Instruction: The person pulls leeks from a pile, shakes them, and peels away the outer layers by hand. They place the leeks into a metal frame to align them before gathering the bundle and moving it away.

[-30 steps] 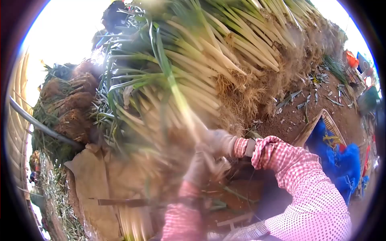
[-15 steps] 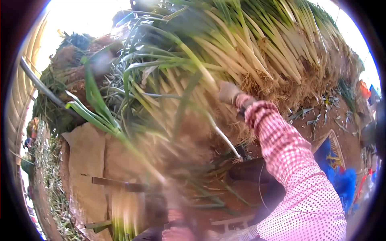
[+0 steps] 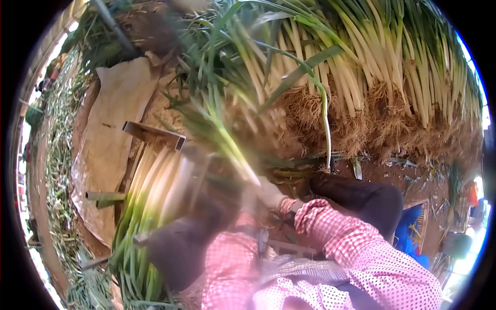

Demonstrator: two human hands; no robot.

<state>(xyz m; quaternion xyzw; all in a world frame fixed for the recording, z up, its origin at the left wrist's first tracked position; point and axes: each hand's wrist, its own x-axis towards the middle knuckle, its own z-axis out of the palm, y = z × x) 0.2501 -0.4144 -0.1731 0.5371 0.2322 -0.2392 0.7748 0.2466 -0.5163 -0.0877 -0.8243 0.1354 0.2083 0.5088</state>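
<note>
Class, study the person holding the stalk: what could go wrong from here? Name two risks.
The held stalk reaches leaf-first toward the heap, so it might snag there and tear. The left leg, which looks close to the bundle by the metal bar, could nudge it and disarrange it.

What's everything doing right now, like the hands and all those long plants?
Held stalk: tilted, green leaves on
Right hand: at the held stalk's white end, grip blurred
Left hand: beside the right hand, grip too blurred to tell
Piled stalks: roots and leaves on
Lower-left stalks: lying side by side
Loose stalk: bent
Tan sheet: spread out
</note>
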